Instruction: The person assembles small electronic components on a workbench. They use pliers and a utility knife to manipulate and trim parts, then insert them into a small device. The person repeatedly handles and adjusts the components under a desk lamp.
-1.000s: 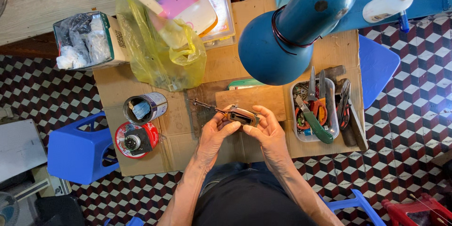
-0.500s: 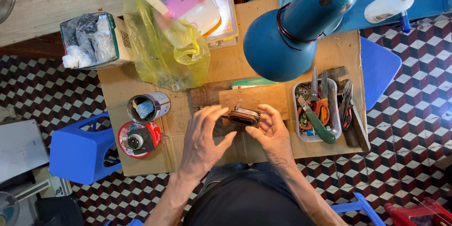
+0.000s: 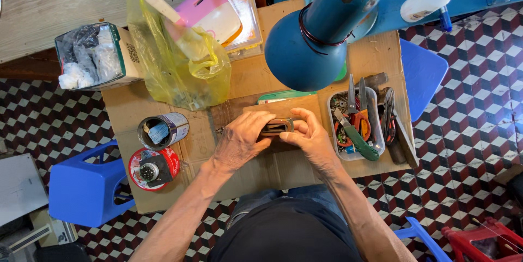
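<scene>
Both my hands meet over a cardboard-covered work surface [image 3: 256,82]. My left hand [image 3: 239,139] and my right hand [image 3: 308,136] together grip a small dark rectangular metal part [image 3: 276,127] from either side. It sits just above a brown wooden block [image 3: 283,108]. Most of the part is hidden by my fingers.
A blue desk lamp [image 3: 321,27] hangs over the block. A clear tray of hand tools [image 3: 357,123] lies right of my right hand. A tin can [image 3: 162,129] and a red round tin [image 3: 152,168] stand at the left, a yellow plastic bag [image 3: 180,71] behind, blue stools [image 3: 84,191] beside.
My left hand let go of a thin tool it held a second ago and closed onto the small part. Both hands shifted slightly.
</scene>
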